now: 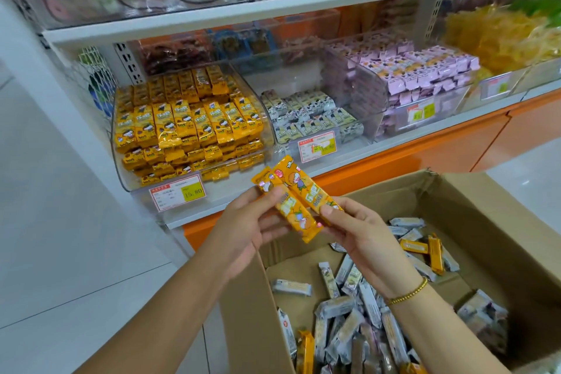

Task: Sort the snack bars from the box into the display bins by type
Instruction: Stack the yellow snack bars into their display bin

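Observation:
Two yellow snack bars (296,196) are held side by side above the open cardboard box (501,222). My left hand (246,228) grips their left side and my right hand (361,234) pinches their lower right ends. Inside the box lie several white bars (358,313) and a few yellow ones (425,249). On the shelf ahead, a clear bin on the left (133,182) is nearly full of yellow bars (188,124). The middle bin (261,82) holds white cow-print bars (306,115), and the bin to its right (376,127) holds purple bars (425,70).
Price tags (177,193) hang on the bin fronts. An upper shelf (273,6) carries clear bins of ring candies and other sweets. Yellow dried snacks (498,36) fill a bin at far right. An orange cabinet base (455,143) runs below the shelf; white tiled floor lies left.

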The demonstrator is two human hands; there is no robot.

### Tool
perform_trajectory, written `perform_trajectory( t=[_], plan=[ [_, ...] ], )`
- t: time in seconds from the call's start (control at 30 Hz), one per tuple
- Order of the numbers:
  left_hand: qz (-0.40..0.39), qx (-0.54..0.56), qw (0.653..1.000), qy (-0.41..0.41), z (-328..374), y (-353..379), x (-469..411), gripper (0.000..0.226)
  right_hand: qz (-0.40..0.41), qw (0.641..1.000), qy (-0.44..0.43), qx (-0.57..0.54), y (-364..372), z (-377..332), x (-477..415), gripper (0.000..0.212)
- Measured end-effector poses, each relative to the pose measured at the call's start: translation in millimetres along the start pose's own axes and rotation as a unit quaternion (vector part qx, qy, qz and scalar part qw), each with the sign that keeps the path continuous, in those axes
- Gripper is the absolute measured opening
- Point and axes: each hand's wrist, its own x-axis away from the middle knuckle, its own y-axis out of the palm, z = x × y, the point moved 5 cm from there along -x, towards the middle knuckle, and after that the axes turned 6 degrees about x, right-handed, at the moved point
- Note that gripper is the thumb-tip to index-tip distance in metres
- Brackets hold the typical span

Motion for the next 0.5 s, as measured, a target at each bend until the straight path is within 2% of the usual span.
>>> perform_trajectory(
  t=[0.1, 0.2, 0.27, 0.33, 0.4, 0.5],
  plan=[
    [-0.025, -0.005, 0.995, -0.1, -4, -1, -1, 0.033, 0.022, 0.999, -0.028, -0.035, -7, -7, -3, 0.049],
    [-0.063, -0.122, 0.978, -0.157, -13, -2, 2, 0.05, 0.042, 0.998, -0.044, -0.033, -13, -14, -6, 0.052],
    [-0.069, -0.232, 0.959, -0.148, -15, -4, 3, 0.055, 0.049, 0.997, -0.059, 0.005, -16, -19, -5, 0.045],
    [-0.062, -0.32, 0.939, -0.109, -9, -5, 1, 0.04, 0.048, 0.993, -0.079, 0.069, -18, -23, -5, 0.042],
    [-0.064, -0.33, 0.939, -0.071, 0, -4, 0, 0.024, 0.032, 0.988, -0.086, 0.122, -16, -23, -3, 0.04],
    [-0.048, -0.276, 0.96, -0.026, 9, -3, -3, 0.019, -0.001, 0.983, -0.094, 0.158, -8, -20, -2, 0.038]
  ],
)
